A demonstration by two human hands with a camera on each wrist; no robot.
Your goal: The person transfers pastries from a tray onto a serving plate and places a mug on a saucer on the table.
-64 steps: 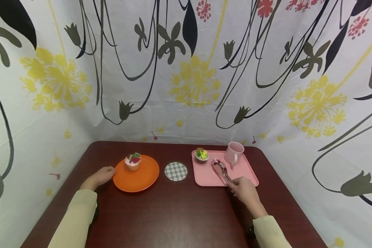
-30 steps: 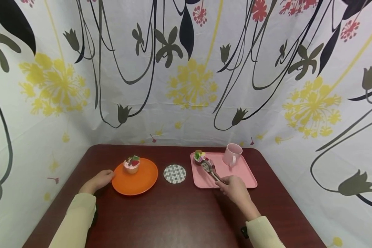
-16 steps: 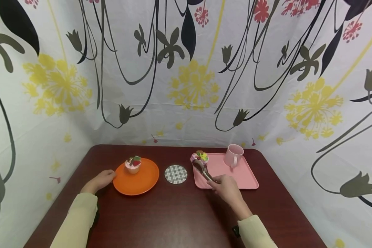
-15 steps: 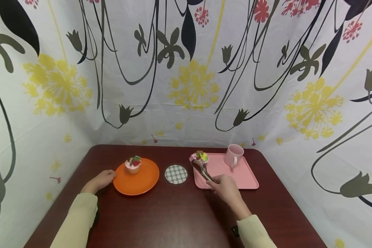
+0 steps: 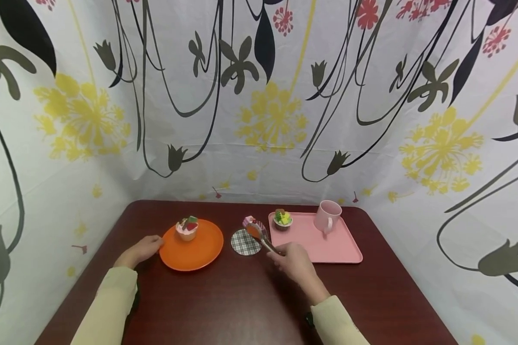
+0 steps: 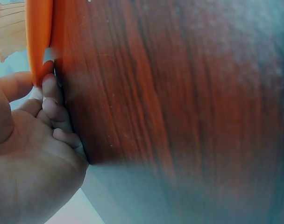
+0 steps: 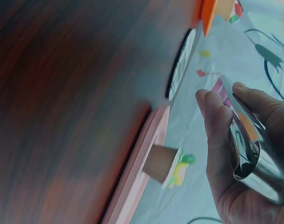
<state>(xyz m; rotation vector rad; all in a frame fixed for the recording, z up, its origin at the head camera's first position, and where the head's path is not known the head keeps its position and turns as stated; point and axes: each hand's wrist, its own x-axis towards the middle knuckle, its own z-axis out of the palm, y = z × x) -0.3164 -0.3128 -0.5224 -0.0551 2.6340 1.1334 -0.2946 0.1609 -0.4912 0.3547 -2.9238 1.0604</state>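
In the head view, pinched the left rim of the orange plate point(image 5: 191, 255) with the left hand point(image 5: 142, 250) and held the metal tongs point(image 5: 269, 245) in the right hand point(image 5: 296, 263). Clamped a small pink sweet point(image 5: 248, 221) between the tips of the tongs, above the dark red table point(image 5: 224, 306), by the far edge of the round checked coaster point(image 5: 242, 245) and to the left of the pink tray point(image 5: 319, 248). Saw on the plate one cupcake point(image 5: 187, 232) with pink cream and red and green topping. Saw on the tray a small cup point(image 5: 282, 220) with green and yellow topping, near the far left corner, and a pink mug point(image 5: 328, 215) near the far right.

In the left wrist view, noticed better the grip half hidden in the head view: pressed the thumb on the rim and curled the other fingers below, close to the table.

In the right wrist view, squeezed the tongs from opposite sides with thumb and fingers. Noticed more clearly the brown side of the small cup and the dark edge of the coaster. Glimpsed past the fingertips only a bit of pink, probably of the same sweet, mostly covered by the hand.
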